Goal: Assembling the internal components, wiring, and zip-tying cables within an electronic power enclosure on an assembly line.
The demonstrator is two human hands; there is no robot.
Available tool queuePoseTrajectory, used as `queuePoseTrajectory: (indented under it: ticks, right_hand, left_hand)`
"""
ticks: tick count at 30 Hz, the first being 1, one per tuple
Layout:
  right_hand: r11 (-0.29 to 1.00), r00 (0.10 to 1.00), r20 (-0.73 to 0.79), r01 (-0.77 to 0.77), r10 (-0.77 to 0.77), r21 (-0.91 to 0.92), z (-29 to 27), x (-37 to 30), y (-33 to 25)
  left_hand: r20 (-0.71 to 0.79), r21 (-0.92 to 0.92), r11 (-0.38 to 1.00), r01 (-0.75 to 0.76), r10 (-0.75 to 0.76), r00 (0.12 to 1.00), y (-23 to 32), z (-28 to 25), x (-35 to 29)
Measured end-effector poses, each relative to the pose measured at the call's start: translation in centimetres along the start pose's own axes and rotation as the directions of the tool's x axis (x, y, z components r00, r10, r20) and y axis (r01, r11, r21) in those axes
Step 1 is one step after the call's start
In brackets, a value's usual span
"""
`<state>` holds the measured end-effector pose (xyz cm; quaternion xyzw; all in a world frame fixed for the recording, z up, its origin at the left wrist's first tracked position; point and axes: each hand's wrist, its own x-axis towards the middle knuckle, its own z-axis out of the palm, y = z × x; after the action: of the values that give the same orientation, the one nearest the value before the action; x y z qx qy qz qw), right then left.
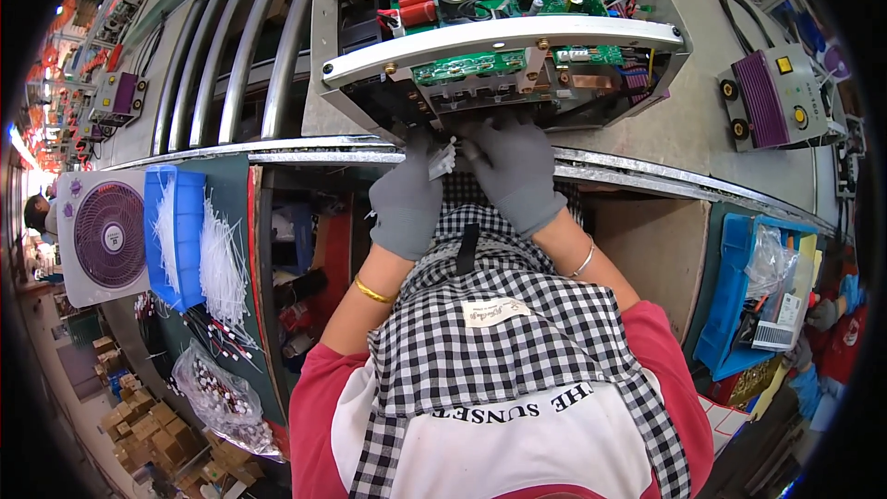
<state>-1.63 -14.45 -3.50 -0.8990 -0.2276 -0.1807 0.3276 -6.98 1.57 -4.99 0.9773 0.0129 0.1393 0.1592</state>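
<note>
An open metal-framed electrical unit [504,37] stands on the bench before me, its green circuit board [545,5], red parts and wiring exposed. Both hands wear grey gloves and meet at its lower front edge. My left hand [407,199] is closed around a small bunch of whitish plastic pieces [442,159], whose exact kind I cannot make out. Beside it, my right hand [517,176] curls in against the unit's shadowed underside. Its fingertips are partly hidden there, so whatever they grip does not show.
Metal rollers [240,55] lie left of the unit. A blue bin [176,236] with white cable ties [222,263] stands near a purple fan [109,236]. Rightward are a purple boxed device [776,97] and a blue tray [730,300]. Another person's gloved hand [822,314] shows far right.
</note>
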Motion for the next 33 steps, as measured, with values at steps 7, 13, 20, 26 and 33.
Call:
queuePoseTrajectory:
  ticks: [7,13,20,26,33]
  right_hand:
    - [0.988,0.995,0.073,0.08,-0.07,-0.135,2.0,0.0,0.0]
    - [0.962,0.989,0.043,0.15,-0.144,-0.229,2.1,0.9,-0.2]
    - [0.953,0.978,0.207,0.1,-0.04,-0.285,-0.1,0.5,-0.8]
    - [0.926,0.969,0.155,0.23,-0.191,-0.3,1.2,1.1,0.2]
    - [0.968,0.974,0.146,0.195,-0.173,-0.158,-0.6,0.2,0.7]
  left_hand:
    - [0.026,-0.31,0.924,0.226,-0.23,0.973,-0.8,0.2,-1.2]
    - [0.399,-0.719,0.407,0.564,-0.422,0.814,0.2,-1.6,-0.3]
    - [0.381,-0.763,0.372,0.528,-0.402,0.833,-0.1,-1.1,-0.3]
    - [0.605,-0.692,0.19,0.697,-0.375,0.703,0.2,-2.1,1.1]
    - [0.803,-0.594,-0.366,0.717,-0.202,0.561,0.5,-0.9,1.6]
